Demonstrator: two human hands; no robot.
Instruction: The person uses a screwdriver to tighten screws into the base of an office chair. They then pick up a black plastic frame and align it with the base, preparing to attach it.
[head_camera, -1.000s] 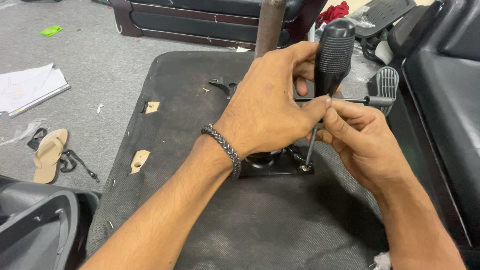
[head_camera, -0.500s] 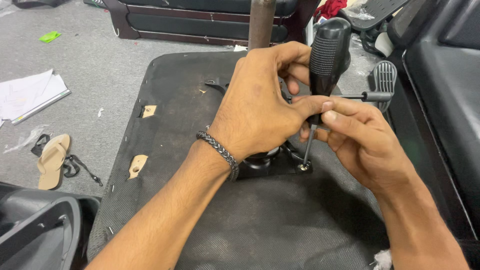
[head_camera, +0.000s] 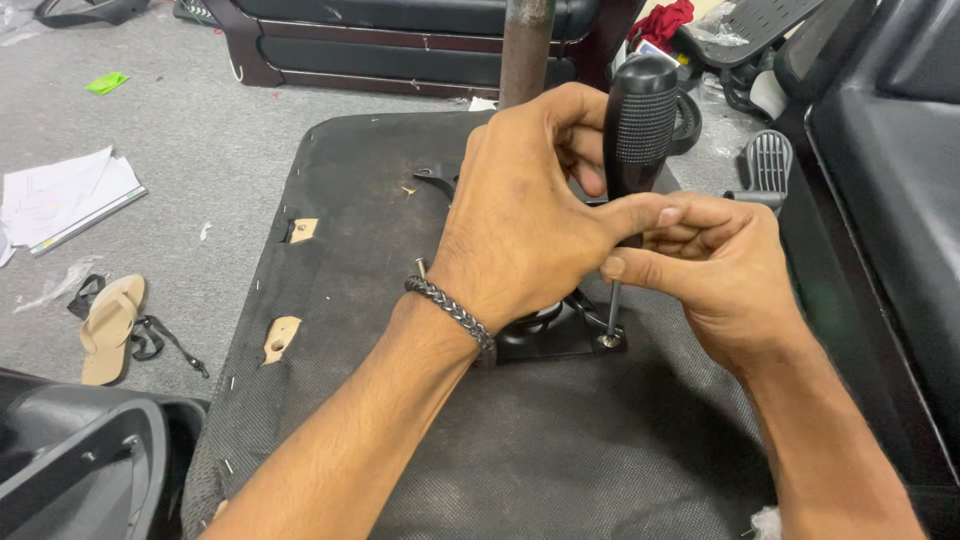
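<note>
Both hands close on one black-handled screwdriver (head_camera: 638, 130), which stands nearly upright with its thin shaft running down to a screw (head_camera: 608, 341) at the right near corner of a black metal mounting plate (head_camera: 550, 335). The left hand (head_camera: 520, 225) comes in from the left and wraps its fingers around the lower part of the ribbed handle, pressed tight, apparently to keep the tool vertical and bearing down on the screw head. The right hand (head_camera: 715, 265) comes in from the right, its thumb and forefinger pinching the neck of the tool just below the handle, where a light hold would steady and guide the shaft; whether its other fingers touch the shaft cannot be told, since they curl out of sight. A braided dark bracelet (head_camera: 452, 312) sits on the left wrist. The plate lies flat on the dark fabric underside of a chair seat (head_camera: 400, 420) turned bottom up on the grey floor, which puts the screw facing upward and easy to reach. Just beyond the hands a rusty column (head_camera: 527, 45) rises from the plate. A ribbed grey lever paddle (head_camera: 768, 165) sticks out to the right. Far left lie papers (head_camera: 60, 195) and a tan sandal (head_camera: 108, 325).
</note>
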